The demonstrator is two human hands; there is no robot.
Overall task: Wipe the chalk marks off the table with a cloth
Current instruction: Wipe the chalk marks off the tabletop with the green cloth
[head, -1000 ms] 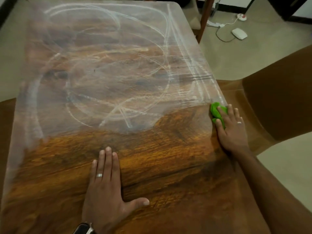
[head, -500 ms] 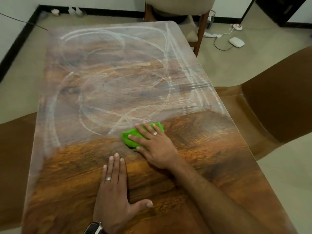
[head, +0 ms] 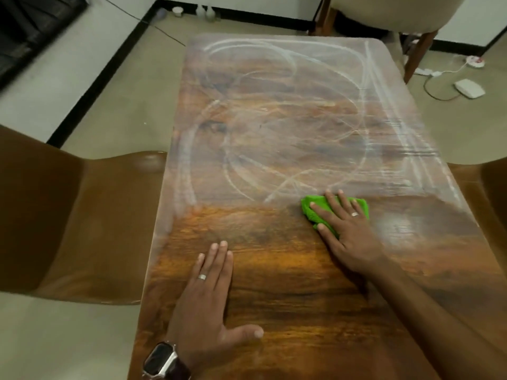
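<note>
Flat on the green cloth (head: pixel 318 212), the right hand (head: pixel 345 231) presses down with its fingers spread and straight, a ring on one of them. That cloth is bunched into a crumpled pad, its long axis running across the bench (head: pixel 288 270) from left to right, and it sits right of centre at the boundary between clean wood and chalk marks (head: pixel 274 119). Those marks are white loops and smeared streaks covering the far half; the near half shows glossy brown grain. Nearer the body, the left hand (head: pixel 208 297) rests palm down, fingers together, thumb out, with a ring and a wristwatch (head: pixel 162 360). Brown chairs (head: pixel 68 215) flank both sides, a pale chair (head: pixel 384 12) stands beyond the far end, and a white cable (head: pixel 439 75) lies on the floor.
</note>
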